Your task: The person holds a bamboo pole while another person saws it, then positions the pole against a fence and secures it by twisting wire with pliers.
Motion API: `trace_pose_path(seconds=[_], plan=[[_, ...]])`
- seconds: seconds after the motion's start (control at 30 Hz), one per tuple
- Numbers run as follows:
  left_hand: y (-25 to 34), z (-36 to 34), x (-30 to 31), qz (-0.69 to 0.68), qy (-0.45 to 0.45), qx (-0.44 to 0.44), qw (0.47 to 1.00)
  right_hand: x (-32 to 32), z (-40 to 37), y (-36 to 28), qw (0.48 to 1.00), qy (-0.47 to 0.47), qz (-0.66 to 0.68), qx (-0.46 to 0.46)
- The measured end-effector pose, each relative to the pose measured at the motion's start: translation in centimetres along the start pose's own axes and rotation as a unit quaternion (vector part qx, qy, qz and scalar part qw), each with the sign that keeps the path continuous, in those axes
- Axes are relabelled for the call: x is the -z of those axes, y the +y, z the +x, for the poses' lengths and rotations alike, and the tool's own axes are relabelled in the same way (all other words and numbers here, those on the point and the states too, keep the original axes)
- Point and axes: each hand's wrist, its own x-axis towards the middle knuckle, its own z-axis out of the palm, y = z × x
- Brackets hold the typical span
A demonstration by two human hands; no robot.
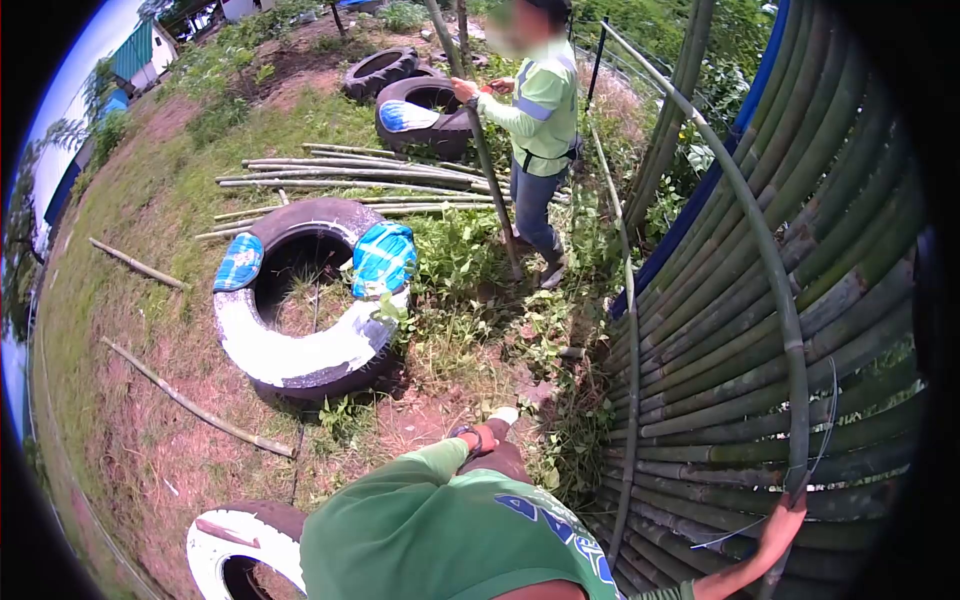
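My right hand [784,522] is at the long curved bamboo pole [783,300] that runs up across the bamboo slat fence [720,400], its fingers closed around the pole and partly hidden. Thin pale wire [833,400] sticks out on both sides of that hand, one length upward and one to the lower left. My left hand [488,434], with a dark band at the wrist, is low by my dark-trousered leg [500,464]. Its fingers are too small to make out. A small white thing shows just beyond it.
A co-worker [540,120] stands ahead, hands on an upright pole [480,150]. Painted tires [305,350] lie to the left, one with blue cloths on it. Bamboo poles [350,175] lie piled behind. Another white tire [215,545] is at lower left.
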Motion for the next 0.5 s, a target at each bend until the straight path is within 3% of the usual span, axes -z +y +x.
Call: trace_pose_path(seconds=[0.5], plan=[[-1.4, 1.3, -1.6, -0.027, 0.003, 0.022, 0.999, 0.1, -0.7, -2.0, 0.999, -0.002, -0.021, -0.036]])
